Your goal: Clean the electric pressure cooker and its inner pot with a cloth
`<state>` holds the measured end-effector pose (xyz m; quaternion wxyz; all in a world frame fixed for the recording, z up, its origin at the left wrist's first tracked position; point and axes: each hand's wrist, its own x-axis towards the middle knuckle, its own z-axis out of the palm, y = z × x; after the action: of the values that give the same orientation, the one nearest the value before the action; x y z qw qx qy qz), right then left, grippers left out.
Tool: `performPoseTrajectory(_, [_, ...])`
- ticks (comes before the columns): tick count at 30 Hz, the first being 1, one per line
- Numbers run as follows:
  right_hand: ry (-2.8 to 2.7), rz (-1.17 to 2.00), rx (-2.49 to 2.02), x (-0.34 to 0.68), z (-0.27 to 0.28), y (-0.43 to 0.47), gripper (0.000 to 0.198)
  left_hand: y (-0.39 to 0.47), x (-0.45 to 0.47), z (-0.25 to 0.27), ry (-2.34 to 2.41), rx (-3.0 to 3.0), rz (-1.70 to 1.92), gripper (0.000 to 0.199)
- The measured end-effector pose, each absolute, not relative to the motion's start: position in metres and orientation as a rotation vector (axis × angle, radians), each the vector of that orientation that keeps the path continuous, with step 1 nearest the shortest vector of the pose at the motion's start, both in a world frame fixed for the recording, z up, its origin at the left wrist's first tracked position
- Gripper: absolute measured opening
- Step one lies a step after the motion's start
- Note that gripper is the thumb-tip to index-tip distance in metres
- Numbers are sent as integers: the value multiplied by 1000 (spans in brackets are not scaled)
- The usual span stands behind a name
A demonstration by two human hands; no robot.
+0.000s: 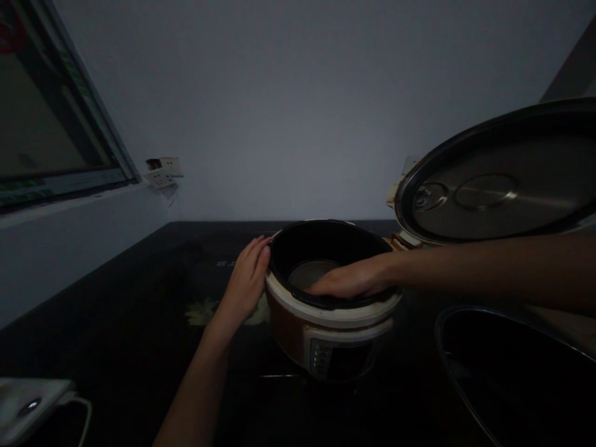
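Observation:
An electric pressure cooker [288, 326] with a brown and white body and a front control panel stands on the dark countertop. Its lid [488, 186] is swung up to the right. My left hand [249, 273] lies against the cooker's left side near the rim, fingers stretched out. Inside the cooker reaches my right hand [349, 279], its fingers together and pointing down at the round metal plate [310, 272] on the bottom. The front rim hides part of those fingers; whatever they hold, if anything, does not show.
A dark inner pot [447, 354] stands at the lower right, close to the cooker. At the lower left lies a white device [35, 403] with a cord. Wall sockets [162, 172] and a window [60, 105] are at the left; a pale wall rises behind.

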<state>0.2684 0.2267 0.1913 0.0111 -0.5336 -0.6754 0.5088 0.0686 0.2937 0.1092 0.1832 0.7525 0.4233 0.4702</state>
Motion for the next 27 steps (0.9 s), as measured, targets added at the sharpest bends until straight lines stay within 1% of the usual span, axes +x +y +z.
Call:
performPoseTrajectory(2, [-2007,1828,-1647,275,200,223,43,293,68,109,1196,2117,1314,54])
performPoseTrajectory(4, [-1980,1888,-1614,279,206,220,48,294,67,109,1195,2115,1306,54])
performPoseTrajectory(6, [-1940,1859,-1617,279,208,217,50,294,67,109,1183,2114,1309,53])
performPoseTrajectory(11, [-1610,1685,-1677,251,202,216,47,294,69,107,1182,2105,1356,52])
performPoseTrajectory(14, [-1477,1683,-1625,228,199,225,52,294,67,107,1187,2096,1339,52])
performPoseTrajectory(17, [-1441,1687,-1523,212,193,242,56,295,64,108,1166,2056,1289,53])
performPoseTrajectory(21, [-1456,1589,-1503,200,181,260,58,298,59,108,1164,1972,1299,53])
performPoseTrajectory(24, [-1499,1546,-1505,201,175,258,58,298,58,107,1147,1934,1337,51])
performPoseTrajectory(27, [-1502,1592,-1449,213,178,246,56,297,59,109,1124,1887,1336,48])
